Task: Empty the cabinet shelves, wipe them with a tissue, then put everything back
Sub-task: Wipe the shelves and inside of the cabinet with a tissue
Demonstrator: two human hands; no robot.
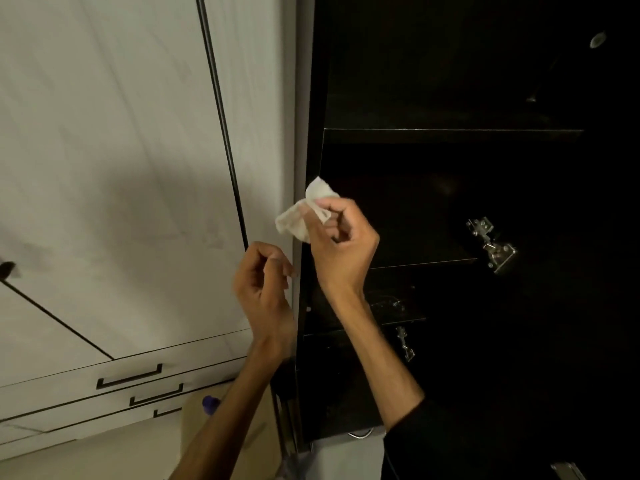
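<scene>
A dark open cabinet fills the right half of the head view, and its shelves look bare. My right hand is raised at the cabinet's left edge and pinches a crumpled white tissue between thumb and fingers. My left hand hovers just below and to the left, fingers loosely curled with nothing in them. It is close to the cabinet's front edge. The inside of the cabinet is very dark, so the shelf surfaces are hard to make out.
White cupboard doors and drawers with black handles stand to the left. Metal hinges sit on the cabinet's right side. A cardboard box with a purple item lies low down, near the floor.
</scene>
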